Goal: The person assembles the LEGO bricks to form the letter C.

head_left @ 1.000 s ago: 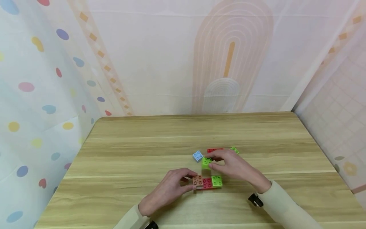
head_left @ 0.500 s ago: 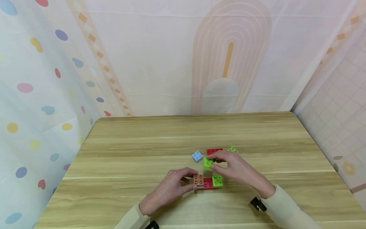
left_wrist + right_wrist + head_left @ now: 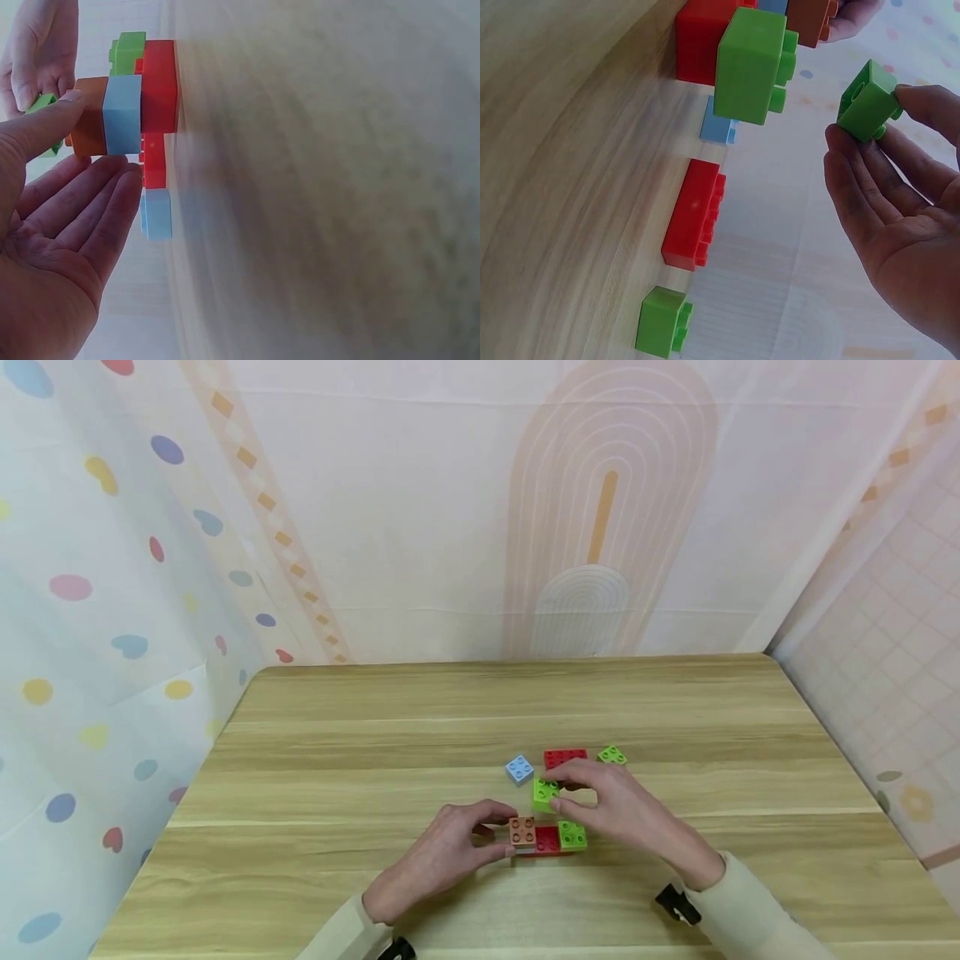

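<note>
My left hand [image 3: 442,852] pinches an orange-brown brick [image 3: 522,830] between thumb and fingers. That brick is stacked on a light blue brick [image 3: 123,115], which stands on the left end of a long red brick [image 3: 160,86]. On the right end of the red brick sits a green brick [image 3: 572,835]; bare red studs show between the two. Above the table, just behind this build, my right hand [image 3: 618,806] pinches another green brick [image 3: 869,101] in the air, tilted, with its hollow underside partly showing in the right wrist view.
Behind the hands, a loose light blue brick [image 3: 520,769], a long red brick [image 3: 565,757] and a small green brick [image 3: 612,755] lie on the wooden table [image 3: 360,735]. A patterned cloth [image 3: 420,527] hangs along the table's back edge.
The right hand, with its green brick, has shifted slightly toward the person, showing more of the loose red and green bricks behind. The left hand keeps its hold almost unmoved.
</note>
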Demonstrator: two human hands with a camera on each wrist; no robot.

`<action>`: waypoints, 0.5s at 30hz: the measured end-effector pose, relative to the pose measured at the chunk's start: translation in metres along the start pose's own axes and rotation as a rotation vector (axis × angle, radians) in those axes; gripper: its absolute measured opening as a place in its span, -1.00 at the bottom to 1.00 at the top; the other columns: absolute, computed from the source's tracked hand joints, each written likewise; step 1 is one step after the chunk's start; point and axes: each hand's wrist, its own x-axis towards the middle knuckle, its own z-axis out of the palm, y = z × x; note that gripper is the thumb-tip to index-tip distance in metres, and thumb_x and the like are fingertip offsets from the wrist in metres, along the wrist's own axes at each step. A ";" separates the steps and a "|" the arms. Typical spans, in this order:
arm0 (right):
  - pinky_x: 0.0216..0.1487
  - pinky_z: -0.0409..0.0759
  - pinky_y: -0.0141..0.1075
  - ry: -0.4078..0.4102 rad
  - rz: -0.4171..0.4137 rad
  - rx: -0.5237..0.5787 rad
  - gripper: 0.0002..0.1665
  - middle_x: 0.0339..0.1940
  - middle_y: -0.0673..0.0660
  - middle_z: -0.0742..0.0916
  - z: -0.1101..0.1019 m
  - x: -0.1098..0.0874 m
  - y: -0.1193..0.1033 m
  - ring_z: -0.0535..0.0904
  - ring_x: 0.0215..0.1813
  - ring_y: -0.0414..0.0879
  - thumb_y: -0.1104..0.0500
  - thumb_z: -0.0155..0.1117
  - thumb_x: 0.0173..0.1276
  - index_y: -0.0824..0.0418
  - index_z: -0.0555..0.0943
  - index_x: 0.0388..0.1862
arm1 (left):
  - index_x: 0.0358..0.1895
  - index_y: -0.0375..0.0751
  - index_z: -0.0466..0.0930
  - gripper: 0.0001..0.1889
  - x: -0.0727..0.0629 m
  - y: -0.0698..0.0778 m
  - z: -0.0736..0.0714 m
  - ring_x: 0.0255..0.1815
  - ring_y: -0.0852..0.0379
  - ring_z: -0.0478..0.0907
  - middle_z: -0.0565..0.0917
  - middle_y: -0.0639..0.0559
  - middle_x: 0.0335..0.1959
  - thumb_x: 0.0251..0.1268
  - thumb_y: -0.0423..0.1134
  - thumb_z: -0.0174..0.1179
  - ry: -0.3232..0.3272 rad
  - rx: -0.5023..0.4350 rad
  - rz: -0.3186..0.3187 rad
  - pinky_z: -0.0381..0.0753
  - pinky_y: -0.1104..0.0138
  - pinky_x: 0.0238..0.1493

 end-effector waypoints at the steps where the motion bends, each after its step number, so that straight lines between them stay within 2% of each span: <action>1: 0.18 0.68 -0.05 0.000 -0.002 0.000 -0.62 0.15 0.04 0.75 0.000 0.000 0.000 0.68 0.15 -0.02 0.06 0.34 0.52 0.16 0.68 0.22 | 0.18 -0.25 0.65 -0.61 0.000 0.000 0.000 -0.05 0.05 0.75 0.75 -0.12 0.10 0.35 -0.22 0.42 -0.003 -0.003 -0.007 0.72 0.39 -0.02; 8: 0.17 0.69 -0.03 0.009 -0.032 -0.019 -0.63 0.15 0.06 0.76 0.004 -0.002 -0.003 0.68 0.15 0.00 0.10 0.36 0.49 0.17 0.69 0.21 | 0.17 -0.24 0.66 -0.63 0.001 0.000 0.001 -0.04 0.08 0.75 0.76 -0.09 0.09 0.38 -0.21 0.40 -0.017 -0.011 -0.020 0.71 0.39 0.00; 15: 0.18 0.68 -0.02 0.002 -0.021 0.004 -0.63 0.16 0.04 0.75 0.005 -0.004 -0.004 0.66 0.17 -0.01 0.07 0.35 0.51 0.14 0.69 0.22 | 0.15 -0.23 0.66 -0.66 0.001 -0.001 0.002 -0.02 0.10 0.74 0.76 -0.08 0.08 0.39 -0.21 0.39 -0.015 -0.023 -0.012 0.71 0.39 0.01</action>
